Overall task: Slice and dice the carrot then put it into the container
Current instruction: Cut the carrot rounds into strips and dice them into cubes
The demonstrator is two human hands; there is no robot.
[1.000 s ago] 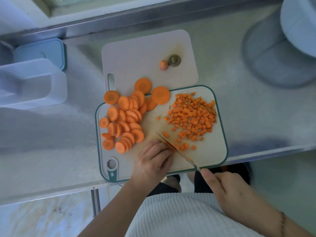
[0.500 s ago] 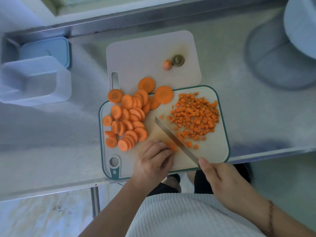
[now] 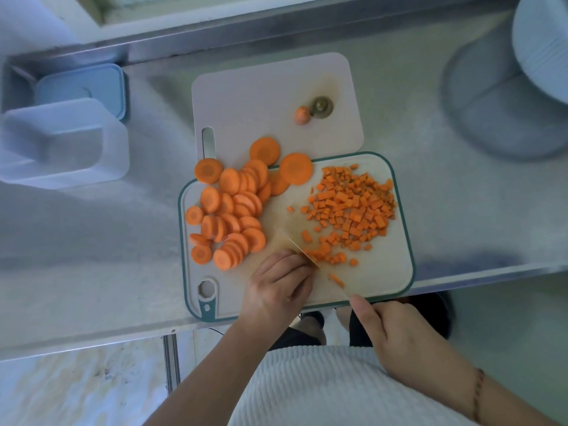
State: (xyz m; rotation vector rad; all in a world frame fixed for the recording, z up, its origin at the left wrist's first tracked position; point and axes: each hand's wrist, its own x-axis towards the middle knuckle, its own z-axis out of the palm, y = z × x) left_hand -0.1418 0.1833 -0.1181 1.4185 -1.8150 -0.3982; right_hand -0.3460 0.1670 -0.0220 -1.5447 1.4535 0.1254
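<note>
The carrot lies in two heaps on the green-rimmed cutting board [image 3: 381,281]: a pile of round slices [image 3: 229,215] on its left half, a few spilling over the far edge onto the pale board [image 3: 261,96] behind, and a spread of diced cubes [image 3: 353,207] on the right half. Between them, near the front edge, the knife [image 3: 316,265] runs diagonally, its blade down on the board among a few small pieces (some cling to the steel).

The left hand [image 3: 276,287] rests on the board just left of the blade, its fingers curled and bunched together over whatever carrot is being cut; that piece is hidden beneath the knuckles. The right hand [image 3: 396,336] sits off the counter's front edge, fingers wrapped around the knife handle with the index finger stretched forward toward the blade.

On the pale board, well behind the slices, sit the carrot's cut tip [image 3: 301,114] and its greenish top end [image 3: 321,106], just beside each other.

Far left on the steel counter [image 3: 92,256] stands the translucent container [image 3: 61,142], open, with its blue lid [image 3: 92,84] lying behind it. At the far right stands a stack of pale bowls or plates [image 3: 541,47], blurred.
</note>
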